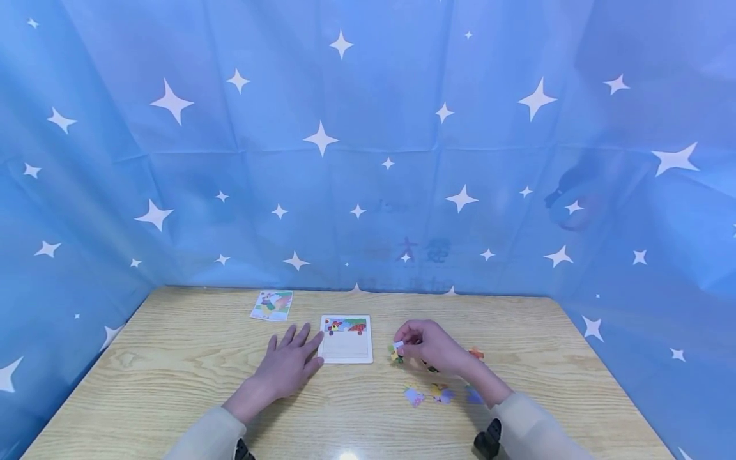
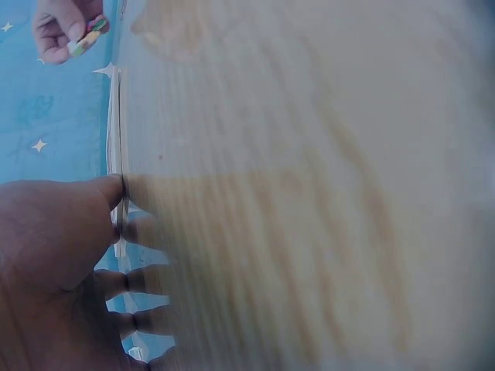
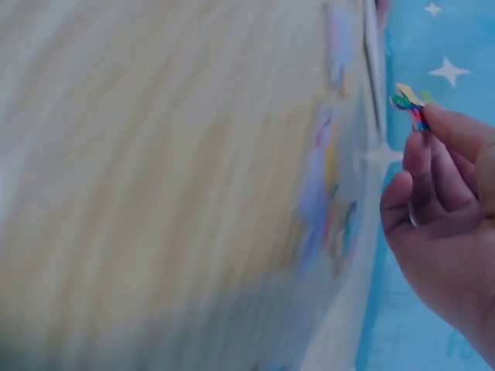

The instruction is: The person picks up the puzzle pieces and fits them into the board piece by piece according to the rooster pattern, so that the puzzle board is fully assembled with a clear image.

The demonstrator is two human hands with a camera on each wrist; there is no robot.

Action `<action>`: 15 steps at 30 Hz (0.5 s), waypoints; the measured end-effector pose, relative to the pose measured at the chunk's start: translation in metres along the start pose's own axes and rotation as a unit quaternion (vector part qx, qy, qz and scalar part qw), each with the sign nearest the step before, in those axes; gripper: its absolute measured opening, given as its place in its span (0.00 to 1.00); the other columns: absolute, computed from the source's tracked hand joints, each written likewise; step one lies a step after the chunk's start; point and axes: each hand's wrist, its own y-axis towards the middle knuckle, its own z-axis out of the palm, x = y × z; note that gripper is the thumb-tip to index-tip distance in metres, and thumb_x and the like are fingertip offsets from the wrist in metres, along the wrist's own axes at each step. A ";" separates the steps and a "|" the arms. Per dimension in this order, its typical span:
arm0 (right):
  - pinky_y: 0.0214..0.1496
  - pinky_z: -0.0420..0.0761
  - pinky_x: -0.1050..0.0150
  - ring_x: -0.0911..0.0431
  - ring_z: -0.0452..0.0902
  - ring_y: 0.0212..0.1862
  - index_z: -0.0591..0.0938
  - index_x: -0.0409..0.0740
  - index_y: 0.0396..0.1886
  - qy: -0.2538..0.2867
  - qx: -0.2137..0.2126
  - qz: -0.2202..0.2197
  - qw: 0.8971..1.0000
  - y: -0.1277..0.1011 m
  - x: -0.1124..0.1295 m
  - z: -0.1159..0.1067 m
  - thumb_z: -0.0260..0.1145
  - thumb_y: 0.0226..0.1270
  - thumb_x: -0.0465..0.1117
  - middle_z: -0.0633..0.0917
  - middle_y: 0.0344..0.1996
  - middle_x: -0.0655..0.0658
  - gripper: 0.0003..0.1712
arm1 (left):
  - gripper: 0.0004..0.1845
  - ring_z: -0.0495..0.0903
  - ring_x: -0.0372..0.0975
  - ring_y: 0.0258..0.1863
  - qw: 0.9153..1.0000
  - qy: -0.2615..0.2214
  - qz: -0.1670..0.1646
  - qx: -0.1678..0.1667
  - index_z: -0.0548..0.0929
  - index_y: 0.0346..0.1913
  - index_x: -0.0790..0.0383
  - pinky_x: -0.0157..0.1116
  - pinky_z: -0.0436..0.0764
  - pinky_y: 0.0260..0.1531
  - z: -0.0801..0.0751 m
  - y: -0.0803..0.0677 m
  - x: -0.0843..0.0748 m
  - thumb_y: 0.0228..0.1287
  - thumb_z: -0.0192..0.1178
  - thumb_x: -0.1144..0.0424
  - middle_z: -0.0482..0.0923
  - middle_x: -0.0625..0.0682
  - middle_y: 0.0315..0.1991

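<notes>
A: How much of the puzzle board can be judged as filled?

B: Only the top row is seen to be laid, a strip of coloured pieces along the far edge. The rest of the white tray is left bare, so most of the work is judged to remain.

A: What is held at this moment?

B: A small multicoloured puzzle piece is pinched between thumb and fingertips of the right hand, just above the desk and just right of the board. It is not yet set in place.

A: And the left hand?

B: It is laid flat with fingers spread, and its fingertips are placed against the board's left edge; nothing is gripped.

A: What is left to be used?

B: Several loose pieces are scattered on the desk near the right wrist, and an orange one is seen beyond it. A reference picture card is lying at the far left of the board, apart from it.
</notes>
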 end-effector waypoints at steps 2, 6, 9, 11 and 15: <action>0.31 0.77 0.62 0.53 0.77 0.34 0.85 0.40 0.45 0.004 -0.001 -0.006 1.000 0.006 0.005 0.003 0.69 0.72 0.34 0.84 0.35 0.45 0.05 | 0.30 0.51 0.65 0.77 1.000 0.000 -0.001 -0.001 0.70 0.76 0.58 0.73 0.50 0.67 0.000 0.000 0.000 0.80 0.51 0.47 0.58 0.65 0.78; 0.35 0.80 0.60 0.53 0.80 0.37 0.85 0.38 0.45 0.022 -0.001 -0.019 1.000 0.022 0.015 0.014 0.69 0.72 0.34 0.84 0.35 0.45 0.06 | 0.29 0.51 0.65 0.77 1.000 -0.002 -0.002 -0.002 0.70 0.76 0.59 0.73 0.50 0.67 -0.001 -0.001 -0.001 0.80 0.52 0.48 0.58 0.65 0.77; 0.37 0.80 0.63 0.54 0.81 0.38 0.85 0.38 0.45 0.025 -0.002 -0.027 0.999 0.034 0.021 0.025 0.69 0.71 0.33 0.85 0.35 0.46 0.06 | 0.29 0.51 0.66 0.77 1.000 -0.004 -0.001 0.000 0.69 0.77 0.59 0.73 0.49 0.67 -0.002 -0.002 -0.002 0.80 0.52 0.49 0.58 0.66 0.78; 0.37 0.79 0.64 0.55 0.80 0.38 0.85 0.39 0.45 0.019 -0.005 -0.032 0.999 0.043 0.024 0.033 0.70 0.71 0.33 0.85 0.35 0.47 0.06 | 0.30 0.51 0.66 0.76 1.000 -0.008 0.002 0.002 0.69 0.77 0.59 0.73 0.49 0.66 -0.004 -0.004 -0.003 0.81 0.51 0.49 0.58 0.66 0.77; 0.37 0.79 0.64 0.56 0.79 0.38 0.86 0.39 0.46 0.021 -0.007 -0.035 0.999 0.055 0.030 0.046 0.70 0.71 0.34 0.84 0.35 0.48 0.07 | 0.30 0.52 0.67 0.76 1.000 -0.006 0.003 0.007 0.68 0.77 0.60 0.74 0.48 0.66 -0.009 -0.005 -0.008 0.81 0.51 0.49 0.58 0.67 0.77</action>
